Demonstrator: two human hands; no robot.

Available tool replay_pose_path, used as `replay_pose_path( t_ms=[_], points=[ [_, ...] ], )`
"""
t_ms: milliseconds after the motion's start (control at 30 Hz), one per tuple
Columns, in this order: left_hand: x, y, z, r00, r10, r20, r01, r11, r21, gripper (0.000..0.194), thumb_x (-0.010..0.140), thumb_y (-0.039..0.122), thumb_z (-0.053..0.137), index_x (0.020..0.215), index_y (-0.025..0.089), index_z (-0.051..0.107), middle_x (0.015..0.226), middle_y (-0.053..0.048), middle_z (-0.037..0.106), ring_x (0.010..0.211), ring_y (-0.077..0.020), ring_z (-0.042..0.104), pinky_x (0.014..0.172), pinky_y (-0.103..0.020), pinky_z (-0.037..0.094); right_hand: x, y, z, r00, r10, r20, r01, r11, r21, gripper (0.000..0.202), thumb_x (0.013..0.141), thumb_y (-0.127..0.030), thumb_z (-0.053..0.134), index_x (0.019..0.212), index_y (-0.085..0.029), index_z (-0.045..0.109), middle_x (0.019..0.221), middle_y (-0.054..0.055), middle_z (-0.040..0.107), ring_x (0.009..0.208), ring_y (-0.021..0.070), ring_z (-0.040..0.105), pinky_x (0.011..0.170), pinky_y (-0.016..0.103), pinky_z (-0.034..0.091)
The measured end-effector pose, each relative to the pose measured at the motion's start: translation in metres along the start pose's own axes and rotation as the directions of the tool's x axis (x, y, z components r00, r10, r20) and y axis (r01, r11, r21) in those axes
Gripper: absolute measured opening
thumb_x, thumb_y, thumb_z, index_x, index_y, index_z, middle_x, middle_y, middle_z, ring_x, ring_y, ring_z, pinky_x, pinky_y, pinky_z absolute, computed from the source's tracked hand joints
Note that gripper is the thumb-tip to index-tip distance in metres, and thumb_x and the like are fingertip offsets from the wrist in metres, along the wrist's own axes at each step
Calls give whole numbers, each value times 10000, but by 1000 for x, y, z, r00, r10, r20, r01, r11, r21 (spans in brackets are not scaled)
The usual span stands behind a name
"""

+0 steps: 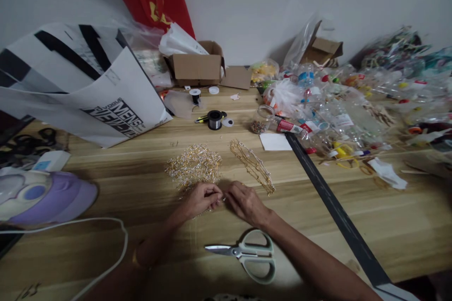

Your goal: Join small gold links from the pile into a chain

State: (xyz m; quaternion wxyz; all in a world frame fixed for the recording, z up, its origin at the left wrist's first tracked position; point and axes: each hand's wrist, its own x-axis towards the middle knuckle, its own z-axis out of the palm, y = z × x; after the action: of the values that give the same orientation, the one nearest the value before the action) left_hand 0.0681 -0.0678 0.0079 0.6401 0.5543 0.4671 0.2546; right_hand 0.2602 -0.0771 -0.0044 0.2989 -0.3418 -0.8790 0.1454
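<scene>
Gold and silver tones fill the pile of fine beaded chain (194,164), which lies on the wooden table (141,178) just beyond your left hand (204,199); several more strands (252,164) are laid out beyond your right hand (245,201). Both your hands have the fingertips pinched closed on a small shiny piece (224,199) between them, too tiny to tell exactly what it is. To do this fine work well, you should grip lightly, rest your 2 wrists on the table, and turn the piece so that your fingers do not cover it. Please mind the tangled pile: its near edge is close to your left knuckles and could catch. Scissors (243,251) lie between your forearms, with the blades pointing left, so an arm drawn inward may nudge them. Farther away are a wire spool (214,120), a jar of beads (259,126) and many plastic bottles (342,120), all well apart from your hands. At left, a white cable (124,237) bends near your forearm and could snag it.
</scene>
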Motion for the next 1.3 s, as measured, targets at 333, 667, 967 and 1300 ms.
replay_pose_path(
  t_ms=[333,667,967,1300],
  points=[
    [0,5,-4,1000,-21,19,23,997,-67,353,656,445,724,713,117,608,637,-18,635,529,-95,548,525,-216,440,5,1,-4,959,260,-109,-227,941,252,105,893,-177,456,811,-179,521,692,14,550,585,124,510,549,223,399],
    [-1,10,-3,999,-42,0,42,997,-59,328,632,406,746,705,114,614,550,15,594,505,-95,539,535,-219,434,11,-7,-10,896,443,2,-379,765,521,135,858,-243,510,760,-162,554,654,2,552,569,112,482,510,207,368],
    [0,5,0,997,-62,49,67,992,-104,342,628,406,756,725,120,596,599,-26,667,549,-125,608,557,-237,463,12,-12,-10,884,460,85,-388,620,682,181,851,-302,549,750,-152,544,637,-11,532,568,102,470,533,210,371],
    [-1,9,2,994,-54,92,68,985,-161,331,638,402,754,690,127,579,603,-26,678,558,-124,621,569,-238,474,14,-13,-10,877,468,113,-393,559,730,236,849,-371,567,744,-160,545,624,-10,538,555,101,479,519,214,386]
  ],
)
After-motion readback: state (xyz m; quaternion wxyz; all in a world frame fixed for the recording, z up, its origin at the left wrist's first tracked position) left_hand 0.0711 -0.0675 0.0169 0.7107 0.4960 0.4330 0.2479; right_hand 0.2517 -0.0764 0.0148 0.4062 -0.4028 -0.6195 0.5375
